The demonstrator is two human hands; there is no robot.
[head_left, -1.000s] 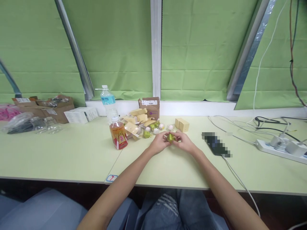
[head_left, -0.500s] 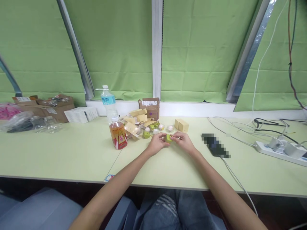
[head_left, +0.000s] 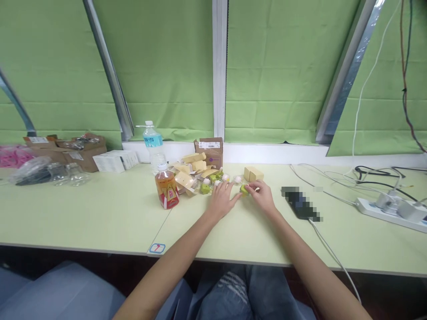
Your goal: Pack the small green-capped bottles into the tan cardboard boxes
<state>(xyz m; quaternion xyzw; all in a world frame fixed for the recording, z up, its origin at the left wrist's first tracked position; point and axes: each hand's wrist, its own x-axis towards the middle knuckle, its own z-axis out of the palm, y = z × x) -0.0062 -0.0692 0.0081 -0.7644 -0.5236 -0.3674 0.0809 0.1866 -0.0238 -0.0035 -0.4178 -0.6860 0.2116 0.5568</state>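
My right hand [head_left: 262, 195] pinches a small rounded green object [head_left: 243, 190] just above the table; its exact kind is too small to make out. Off to the left, my left hand [head_left: 220, 202] has its fingers spread and holds nothing, its thumb pointing toward the green object. Beyond my left fingertips lies another green piece [head_left: 205, 189], at the edge of a pile. Small pinkish-white round pieces in clear wrapping [head_left: 237, 179] lie behind my hands. A pair of pale yellow boxes [head_left: 253, 174] stands behind my right hand.
Opened yellow boxes [head_left: 184, 181] are heaped before a brown carton [head_left: 209, 152]. A red-labelled drink bottle [head_left: 167, 186] and a water bottle [head_left: 153, 146] stand left. A phone [head_left: 301, 203] on a cable and a power strip [head_left: 390, 213] lie right.
My left hand has let go of the green object and opened, fingers spreading over the table. My right hand has carried it slightly to the right.
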